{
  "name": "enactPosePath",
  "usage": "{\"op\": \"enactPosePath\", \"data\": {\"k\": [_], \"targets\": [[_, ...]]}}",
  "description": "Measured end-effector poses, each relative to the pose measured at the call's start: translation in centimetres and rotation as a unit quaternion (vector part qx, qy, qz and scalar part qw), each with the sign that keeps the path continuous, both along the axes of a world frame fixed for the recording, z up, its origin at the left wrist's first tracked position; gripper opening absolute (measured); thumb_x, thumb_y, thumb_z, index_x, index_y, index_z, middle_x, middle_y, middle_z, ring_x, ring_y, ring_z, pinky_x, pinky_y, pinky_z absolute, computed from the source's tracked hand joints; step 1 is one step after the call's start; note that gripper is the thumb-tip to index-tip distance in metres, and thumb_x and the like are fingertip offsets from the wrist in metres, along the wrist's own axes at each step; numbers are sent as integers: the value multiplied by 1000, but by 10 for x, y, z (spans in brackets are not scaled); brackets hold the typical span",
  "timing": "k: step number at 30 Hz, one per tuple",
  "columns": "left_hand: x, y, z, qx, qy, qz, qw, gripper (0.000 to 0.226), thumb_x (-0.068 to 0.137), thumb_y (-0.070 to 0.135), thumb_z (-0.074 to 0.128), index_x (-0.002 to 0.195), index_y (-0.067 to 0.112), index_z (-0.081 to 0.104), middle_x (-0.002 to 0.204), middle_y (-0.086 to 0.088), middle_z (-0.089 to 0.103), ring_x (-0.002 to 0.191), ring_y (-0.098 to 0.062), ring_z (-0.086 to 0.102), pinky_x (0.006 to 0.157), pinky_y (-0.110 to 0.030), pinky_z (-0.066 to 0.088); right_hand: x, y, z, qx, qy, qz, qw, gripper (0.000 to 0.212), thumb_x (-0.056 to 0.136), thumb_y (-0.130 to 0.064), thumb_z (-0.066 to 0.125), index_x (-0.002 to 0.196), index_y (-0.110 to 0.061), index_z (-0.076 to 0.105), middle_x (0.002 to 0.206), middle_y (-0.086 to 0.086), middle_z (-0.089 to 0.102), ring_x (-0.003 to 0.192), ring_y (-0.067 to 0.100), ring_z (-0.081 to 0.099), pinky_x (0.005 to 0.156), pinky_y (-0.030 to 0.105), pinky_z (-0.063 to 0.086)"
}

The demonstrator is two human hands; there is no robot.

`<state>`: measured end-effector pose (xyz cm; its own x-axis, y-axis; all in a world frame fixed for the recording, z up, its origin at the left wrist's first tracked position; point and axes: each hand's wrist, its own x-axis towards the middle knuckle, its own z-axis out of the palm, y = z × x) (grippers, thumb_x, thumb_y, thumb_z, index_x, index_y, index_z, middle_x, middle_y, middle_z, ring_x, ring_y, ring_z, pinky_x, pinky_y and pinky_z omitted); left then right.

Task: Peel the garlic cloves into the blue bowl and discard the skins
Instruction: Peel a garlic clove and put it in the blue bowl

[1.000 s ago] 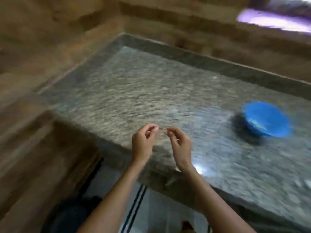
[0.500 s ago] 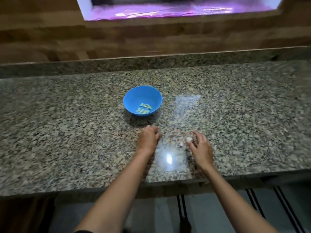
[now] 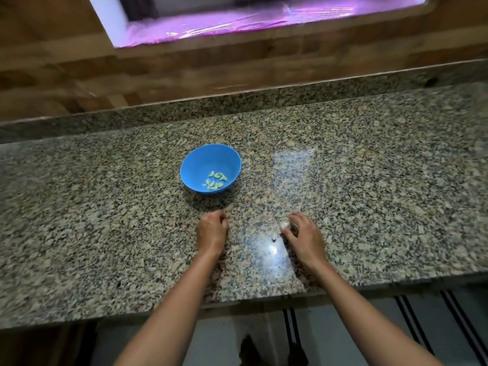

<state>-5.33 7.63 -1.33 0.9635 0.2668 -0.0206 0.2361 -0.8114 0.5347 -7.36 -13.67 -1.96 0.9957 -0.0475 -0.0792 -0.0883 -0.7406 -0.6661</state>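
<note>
A blue bowl [image 3: 210,167] stands on the granite counter [image 3: 105,220] and holds several pale peeled garlic cloves [image 3: 215,180]. Just in front of the bowl, my left hand [image 3: 212,231] rests on the counter with its fingers curled under; nothing shows in it. To the right, my right hand [image 3: 303,237] grips a whitish garlic piece [image 3: 284,223] between thumb and fingertips, low against the counter. A tiny pale scrap [image 3: 274,237] lies on the counter beside that hand.
A raised granite ledge [image 3: 237,104] runs along the back of the counter, with a wooden wall and a purple-lit opening [image 3: 237,19] above. The counter's front edge [image 3: 237,302] lies under my forearms. A glare patch shines between my hands.
The view swung from the counter's left corner to face the bowl. My hands dropped from pinching a thin skin in the air to the counter, and the right hand now holds garlic.
</note>
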Motion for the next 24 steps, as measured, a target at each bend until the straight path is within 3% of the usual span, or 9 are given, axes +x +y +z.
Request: {"op": "enactPosePath", "data": {"k": [3,6,10,12,15,17,20,22,24], "targets": [[15,-3,34,-68,-90,-64,991,15,87,7,63,99,5,71,93,-8,72,79,-14,65,75,-25,54,6,4,-2,38,-7,-6,999,38,88,-24,61,125,-17,55,132,0,51,125,17,43,106,32,30],[71,9,67,-89,-189,-15,978,15,87,7,64,100,3,72,93,-8,72,81,-15,66,75,-23,52,11,6,-5,42,-4,-33,999,38,85,-26,64,122,-17,56,131,-2,52,124,16,42,104,28,27],[125,35,54,-37,-1,3,999,18,90,4,59,102,6,72,105,-12,71,96,-23,66,89,-30,51,11,5,-14,51,-12,-48,997,39,83,-29,66,120,-19,57,131,-3,52,125,14,43,106,30,30],[121,31,53,-43,-30,3,999,23,92,4,54,108,6,70,110,-11,70,99,-21,65,92,-30,50,9,-1,-19,45,-21,-67,997,40,82,-33,66,118,-21,58,130,-4,52,125,15,42,107,32,28],[77,-7,57,-109,-135,-65,983,21,93,11,56,110,8,69,103,-6,71,86,-11,66,77,-12,50,6,-14,-21,29,-27,-122,992,42,81,-37,67,119,-20,59,131,-4,50,125,18,40,109,41,29],[34,-43,47,-155,-28,-168,973,22,89,16,64,110,10,67,100,-2,70,78,-2,63,69,-8,50,7,-24,-20,26,-28,-155,987,43,83,-36,66,121,-18,58,135,0,48,128,20,37,109,42,28],[2,-75,15,-110,117,-257,953,29,80,22,74,107,12,68,100,-4,70,79,-7,66,74,-23,57,8,-34,-19,21,-16,-161,987,42,85,-34,64,123,-18,56,136,0,47,129,19,36,108,33,23],[3,-81,5,-28,114,-268,956,28,76,23,77,102,16,71,98,-5,69,86,-18,65,79,-36,55,7,-39,-19,16,-14,-141,990,42,85,-35,64,124,-19,56,135,-1,48,127,18,38,102,28,21],[4,-84,5,-2,102,-238,966,18,78,17,75,96,16,71,91,-4,70,83,-18,65,77,-36,55,7,-40,-16,1,-11,-126,992,45,86,-35,63,127,-19,53,138,0,45,130,18,35,105,29,18]]}}
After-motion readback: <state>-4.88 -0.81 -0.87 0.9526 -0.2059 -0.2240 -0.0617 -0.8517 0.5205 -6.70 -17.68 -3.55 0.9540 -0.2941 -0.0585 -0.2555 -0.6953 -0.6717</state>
